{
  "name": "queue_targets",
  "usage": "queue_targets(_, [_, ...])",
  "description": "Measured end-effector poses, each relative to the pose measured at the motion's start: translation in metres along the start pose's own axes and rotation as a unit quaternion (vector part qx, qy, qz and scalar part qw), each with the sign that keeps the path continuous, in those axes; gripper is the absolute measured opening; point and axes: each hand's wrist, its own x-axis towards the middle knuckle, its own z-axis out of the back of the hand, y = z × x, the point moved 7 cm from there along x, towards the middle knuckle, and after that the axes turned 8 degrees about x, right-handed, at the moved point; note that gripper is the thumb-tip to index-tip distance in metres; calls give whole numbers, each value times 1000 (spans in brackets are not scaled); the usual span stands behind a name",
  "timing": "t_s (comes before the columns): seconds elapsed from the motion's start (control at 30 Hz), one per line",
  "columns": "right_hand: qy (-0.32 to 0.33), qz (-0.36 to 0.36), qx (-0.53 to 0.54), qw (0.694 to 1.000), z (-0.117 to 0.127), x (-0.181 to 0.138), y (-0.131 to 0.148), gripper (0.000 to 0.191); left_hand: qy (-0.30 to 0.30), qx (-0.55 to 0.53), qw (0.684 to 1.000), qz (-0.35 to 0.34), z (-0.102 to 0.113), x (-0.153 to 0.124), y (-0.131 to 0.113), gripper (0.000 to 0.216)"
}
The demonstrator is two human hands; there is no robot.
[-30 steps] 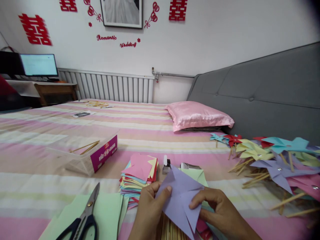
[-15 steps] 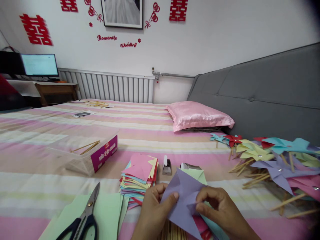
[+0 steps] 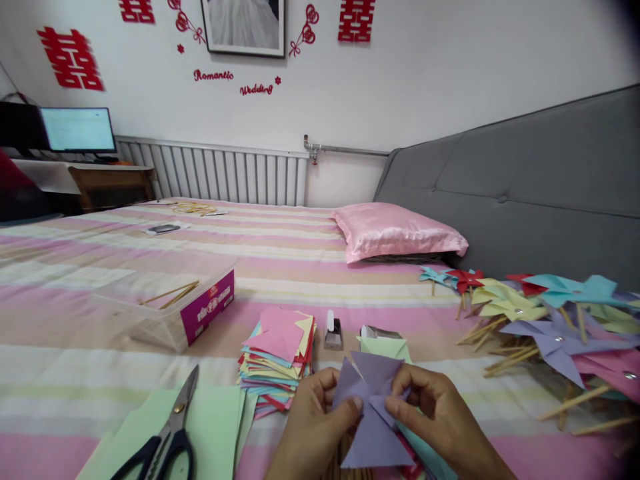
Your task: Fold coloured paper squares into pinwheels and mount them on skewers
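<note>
Holding cut purple paper [image 3: 372, 391] between both hands [image 3: 320, 421], one corner folded inward

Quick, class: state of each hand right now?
Left hand: closed, holding the purple paper.
Right hand: closed, pinching the same paper between thumb and finger.

front left: scissors [image 3: 186, 395] on paper sheets [image 3: 217, 427] | behind: tub [image 3: 207, 312], sticks [image 3: 181, 294] inside | centre: paper stack [image 3: 277, 341] left of paper piece [image 3: 374, 381] | right: pinwheels [image 3: 555, 338] | behind pinwheels: pillow [image 3: 400, 230] beside headboard [image 3: 525, 160]
</note>
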Motion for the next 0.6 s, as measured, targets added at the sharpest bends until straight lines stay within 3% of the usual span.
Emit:
queue_targets(0.23, [-2, -5, -17, 1000, -1, 0, 1, 20, 7, 0, 1000, -5, -5, -3, -5, 36])
queue_targets(0.37, [2, -11, -21, 1000, -3, 0, -1, 19, 9, 52, 999, 2, -7, -6, -11, 40])
queue_targets(0.6, [0, 10, -67, 998, -4, 0, -1, 17, 6, 83, 996, -18, -4, -4, -15, 32])
